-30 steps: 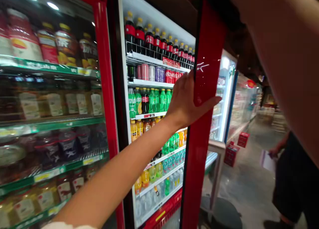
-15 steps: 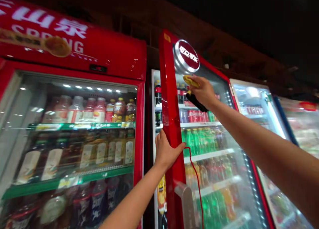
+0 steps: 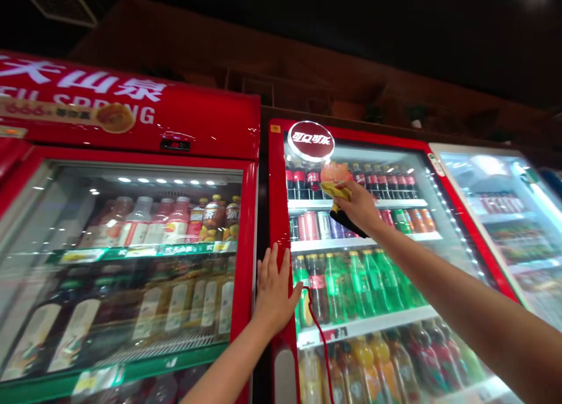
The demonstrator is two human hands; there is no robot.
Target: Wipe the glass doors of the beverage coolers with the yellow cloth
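Observation:
My left hand lies with fingers spread on the red door frame of the cola fridge, near its left edge. My right hand is closed around a yellow-and-black cloth in front of the glass door, below a round lit sign. Whether the cloth touches the glass I cannot tell. Behind the glass stand cola bottles, cans and green bottles. A thin red cord hangs down the door beside my left hand.
On the left stands another red fridge with juice bottles on green-edged shelves, a narrow dark gap between the two. A lighter fridge is to the right. The door's grey handle sits below my left hand.
The cola fridge door has swung from ajar to lying flush with the cabinet. My left hand has gone from gripping its edge to resting flat on it; my right still holds the cloth.

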